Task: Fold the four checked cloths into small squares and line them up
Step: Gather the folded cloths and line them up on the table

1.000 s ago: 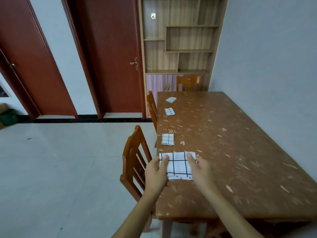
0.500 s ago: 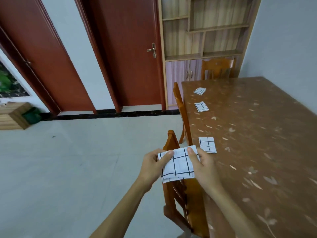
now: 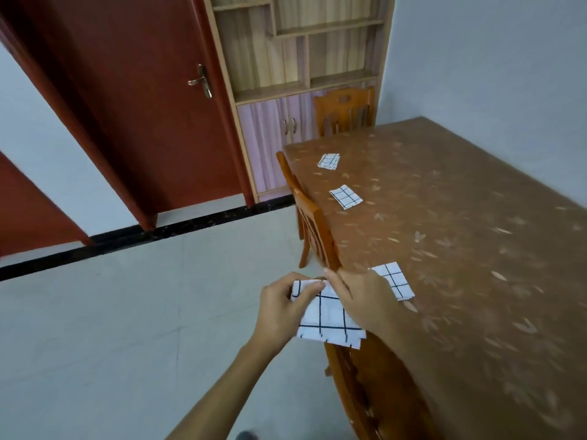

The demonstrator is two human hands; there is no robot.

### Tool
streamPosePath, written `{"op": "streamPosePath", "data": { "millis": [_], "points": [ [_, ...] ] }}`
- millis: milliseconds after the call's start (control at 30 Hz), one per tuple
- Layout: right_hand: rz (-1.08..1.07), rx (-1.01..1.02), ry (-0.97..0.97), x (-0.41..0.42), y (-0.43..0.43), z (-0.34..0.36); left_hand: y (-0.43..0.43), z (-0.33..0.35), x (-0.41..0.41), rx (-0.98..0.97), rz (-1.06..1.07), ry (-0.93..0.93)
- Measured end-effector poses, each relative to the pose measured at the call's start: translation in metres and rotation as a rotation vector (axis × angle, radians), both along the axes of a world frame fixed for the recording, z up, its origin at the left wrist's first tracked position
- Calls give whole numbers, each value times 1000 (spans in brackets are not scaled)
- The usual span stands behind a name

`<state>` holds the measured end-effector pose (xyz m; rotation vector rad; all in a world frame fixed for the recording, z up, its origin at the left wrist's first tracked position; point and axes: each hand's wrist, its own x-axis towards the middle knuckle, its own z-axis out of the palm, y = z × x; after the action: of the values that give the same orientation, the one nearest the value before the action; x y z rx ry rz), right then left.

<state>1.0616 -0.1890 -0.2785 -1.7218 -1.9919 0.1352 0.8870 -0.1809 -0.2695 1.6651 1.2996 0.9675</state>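
I hold a white cloth with black checks (image 3: 328, 319) in the air beside the table's left edge, above a chair. My left hand (image 3: 282, 312) pinches its upper left corner and my right hand (image 3: 365, 300) grips its upper right part. Three folded checked cloths lie in a row along the left side of the brown table (image 3: 476, 249): a near one (image 3: 395, 279) just behind my right hand, a middle one (image 3: 346, 196) and a far one (image 3: 329, 161).
Two wooden chairs are tucked at the table's left side, one (image 3: 313, 223) further off and one (image 3: 352, 376) under the held cloth. Another chair (image 3: 344, 111) stands at the far end. A red door (image 3: 143, 106), a shelf cabinet (image 3: 301, 58) and tiled floor (image 3: 127, 328) lie to the left.
The cloth left the table top and now hangs in both hands off the table's left edge. The view swung left and tilted, and my hands shifted along the cloth's top.
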Motion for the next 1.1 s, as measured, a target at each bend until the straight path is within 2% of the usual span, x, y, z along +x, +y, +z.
{"op": "streamPosePath", "data": {
  "millis": [133, 233, 300, 367, 467, 567, 733, 833, 967, 1100],
  "points": [
    [-175, 43, 183, -22, 34, -6, 63, -2, -40, -22, -93, -33],
    [-429, -24, 364, -33, 46, 4, 110, 1, -68, -24, -139, -53],
    [-486, -115, 610, -43, 56, 5, 139, 2, -75, -27, -195, -34],
    [-434, -246, 810, -53, 72, 1, 163, -1, -73, -48, -240, -44],
    [-458, -357, 756, -59, 101, -17, 195, -11, -59, -62, -301, -47],
    [-507, -309, 794, -55, 128, -22, 233, -23, -42, -110, -354, -42],
    [-621, -171, 1088, -17, 174, -37, 307, -43, -3, -315, -542, -26],
    [-672, -180, 1116, 15, 204, -69, 355, -58, 31, -314, -627, 69],
    [-749, -294, 1297, 49, 223, -90, 407, -72, 90, -297, -686, 209],
    [-832, -268, 1447, 82, 234, -105, 443, -84, 153, -311, -757, 291]
  ]
}}
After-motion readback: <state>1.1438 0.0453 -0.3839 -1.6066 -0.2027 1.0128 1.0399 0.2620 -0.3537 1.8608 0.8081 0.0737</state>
